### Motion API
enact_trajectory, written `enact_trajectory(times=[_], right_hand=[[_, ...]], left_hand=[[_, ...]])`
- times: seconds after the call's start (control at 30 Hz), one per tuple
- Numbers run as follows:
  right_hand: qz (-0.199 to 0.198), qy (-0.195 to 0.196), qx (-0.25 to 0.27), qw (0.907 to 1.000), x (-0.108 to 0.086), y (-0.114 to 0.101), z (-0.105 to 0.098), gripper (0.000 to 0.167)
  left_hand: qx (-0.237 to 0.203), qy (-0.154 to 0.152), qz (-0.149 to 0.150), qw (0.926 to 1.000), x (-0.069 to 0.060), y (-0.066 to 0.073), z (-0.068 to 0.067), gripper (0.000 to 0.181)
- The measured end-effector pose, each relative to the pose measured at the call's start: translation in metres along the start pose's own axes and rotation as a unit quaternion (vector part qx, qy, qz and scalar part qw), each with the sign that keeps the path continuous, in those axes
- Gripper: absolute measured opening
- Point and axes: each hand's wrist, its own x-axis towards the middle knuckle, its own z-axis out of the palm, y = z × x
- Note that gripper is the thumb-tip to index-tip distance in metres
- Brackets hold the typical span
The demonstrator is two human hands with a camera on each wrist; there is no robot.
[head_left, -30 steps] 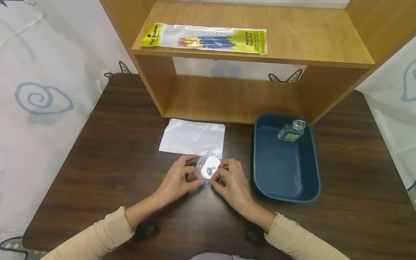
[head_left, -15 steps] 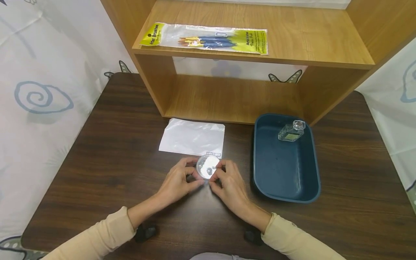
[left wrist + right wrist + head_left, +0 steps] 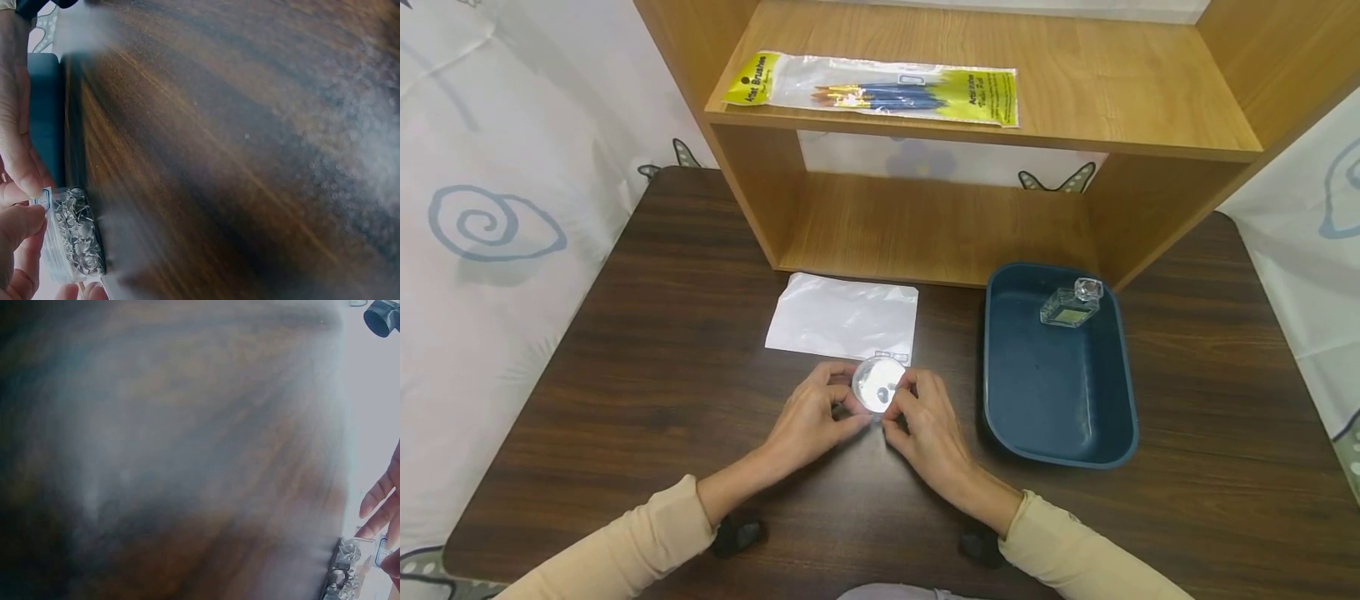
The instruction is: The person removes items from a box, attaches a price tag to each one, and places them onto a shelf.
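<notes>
A small clear round container point(image 3: 872, 385) sits on the table between both hands. The left wrist view shows a heap of silver thumbtacks point(image 3: 80, 231) through its side, with a small blue-bordered label point(image 3: 44, 199) near the top. My left hand point(image 3: 808, 418) curls its fingers and thumb around the container's left side and holds it. From the right, my right hand point(image 3: 931, 427) pinches the container's near right edge, by the label. The fingers partly hide that edge. A white sheet or pouch point(image 3: 842, 317) lies flat just behind the container.
A blue bin point(image 3: 1037, 400) stands to the right, holding a glass perfume bottle point(image 3: 1070, 307). Behind rises a wooden shelf unit point(image 3: 940, 225), with a pack of artist brushes point(image 3: 880, 90) on its upper board. The dark wooden table point(image 3: 647, 333) extends to both sides.
My right hand has shifted very slightly to the left at the container's edge. The container and my left hand stay nearly in place.
</notes>
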Motion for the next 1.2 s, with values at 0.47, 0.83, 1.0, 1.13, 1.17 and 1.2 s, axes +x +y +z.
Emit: enact_trajectory(times=[0.47, 0.83, 1.0, 1.13, 1.17, 1.2], right_hand=[[0.003, 0.004, 0.005, 1.0000, 0.0006, 0.0014, 0.0016, 0.031], [-0.001, 0.009, 0.012, 0.9999, 0.0020, 0.0024, 0.0010, 0.032], [0.002, 0.013, 0.032, 0.9994, 0.0042, 0.0046, 0.0005, 0.036], [0.019, 0.008, 0.048, 0.9986, 0.0054, 0.0057, -0.0020, 0.041], [0.025, 0.005, 0.051, 0.9984, 0.0056, 0.0059, -0.0027, 0.042], [0.030, 0.002, 0.055, 0.9980, 0.0058, 0.0061, -0.0033, 0.043]], left_hand=[[0.003, 0.006, 0.006, 1.0000, 0.0013, -0.0005, 0.0015, 0.020], [0.009, 0.011, 0.014, 0.9998, 0.0026, -0.0016, 0.0021, 0.020], [0.010, 0.010, 0.020, 0.9997, 0.0035, -0.0023, 0.0006, 0.020], [0.015, 0.009, 0.029, 0.9994, 0.0046, -0.0042, -0.0002, 0.020], [0.017, 0.009, 0.032, 0.9993, 0.0049, -0.0048, -0.0002, 0.020], [0.018, 0.010, 0.035, 0.9992, 0.0052, -0.0052, -0.0003, 0.021]])
